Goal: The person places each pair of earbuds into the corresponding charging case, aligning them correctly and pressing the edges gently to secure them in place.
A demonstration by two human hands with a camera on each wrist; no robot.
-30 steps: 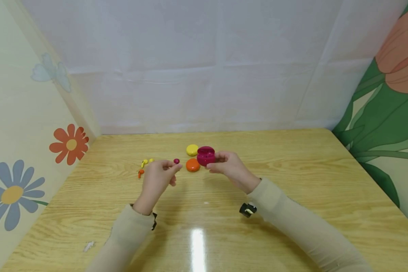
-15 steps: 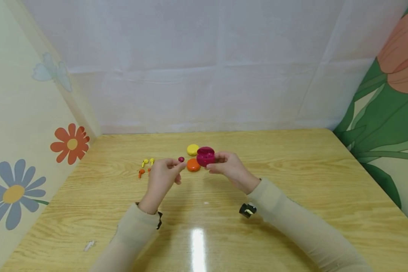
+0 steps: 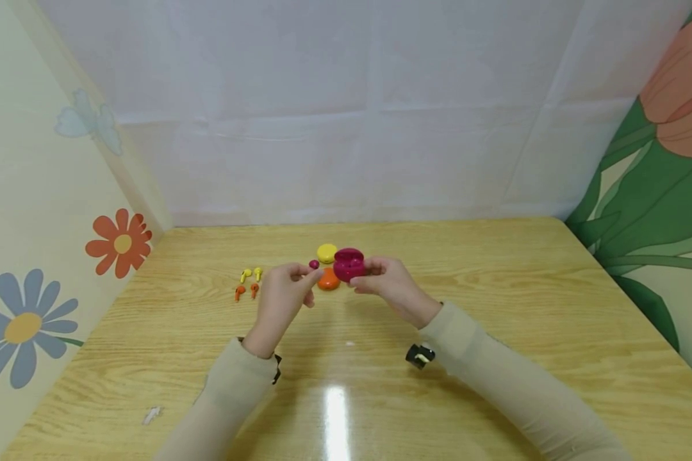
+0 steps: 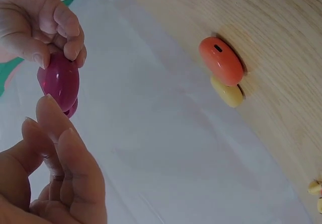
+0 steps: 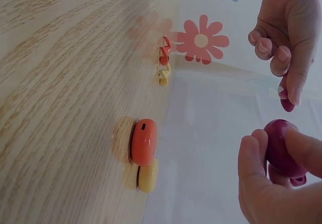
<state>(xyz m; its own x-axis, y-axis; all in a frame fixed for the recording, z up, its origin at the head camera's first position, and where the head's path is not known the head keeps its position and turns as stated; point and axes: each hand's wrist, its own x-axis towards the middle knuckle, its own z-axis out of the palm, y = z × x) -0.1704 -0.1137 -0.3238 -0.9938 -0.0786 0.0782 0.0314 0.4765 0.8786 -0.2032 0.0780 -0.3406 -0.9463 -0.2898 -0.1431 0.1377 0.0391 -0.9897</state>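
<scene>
two magenta parts in play, both held up off the desk (image 3: 467, 378), roughly midway between its left and right edges and toward the far edge.

right hand (image 3: 393, 285): thumb and fingers grip the magenta case (image 3: 348, 269) by its rounded side. lid is up, opening faces the wearer. something shows inside, too small to make out.

left hand (image 3: 282, 294): thumb and finger pinch the magenta bud (image 3: 314, 264), part of it standing clear of the fingertips. just beside the case, gap between them plain in the right wrist view. left wrist view hides the bud behind the fingers.

handling, my read: case looks like hard glossy plastic, light, stiff, likely slippery on the curve. hold it low on the body sides, thumb opposite fingers, off the lid and rim; hinge is probably the weak spot. bud likely near weightless, smooth, easy to flick loose. light two-finger pinch at one end, no squeezing.

on the desk: yellow case (image 3: 327, 253) nearer the far edge, orange case (image 3: 328, 282) just on the near side of it, both shut. toward the left edge, yellow buds (image 3: 246, 276), a pair, with orange buds (image 3: 239, 293), also a pair, on their near side. none of these four held.
</scene>
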